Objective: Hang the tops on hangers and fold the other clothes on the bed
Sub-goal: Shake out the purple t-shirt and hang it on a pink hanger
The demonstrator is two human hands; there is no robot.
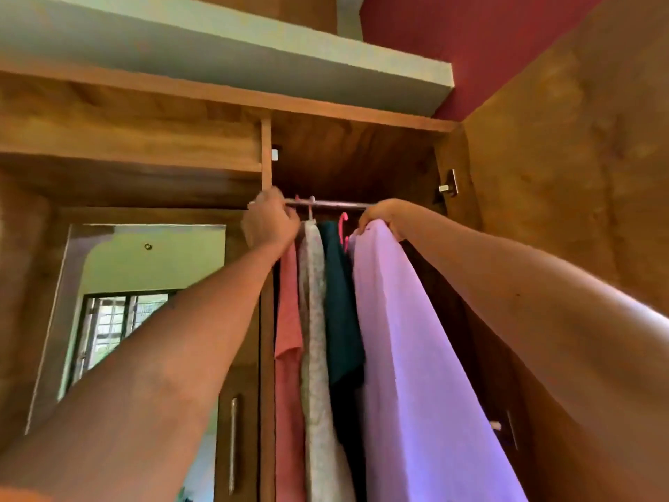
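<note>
Both forearms fill the foreground, reaching up into the wardrobe. Right hand fingers curled over the top of the lilac top, at the right end of the rail; hanger hook hidden. Left hand curled at the rail's left end by the hangers, exact hold unclear. Step: hanging the top. Next, probably: seat the hook, let go. Pink top, patterned top, teal top already hung. Mirror left, red wall above.
</note>
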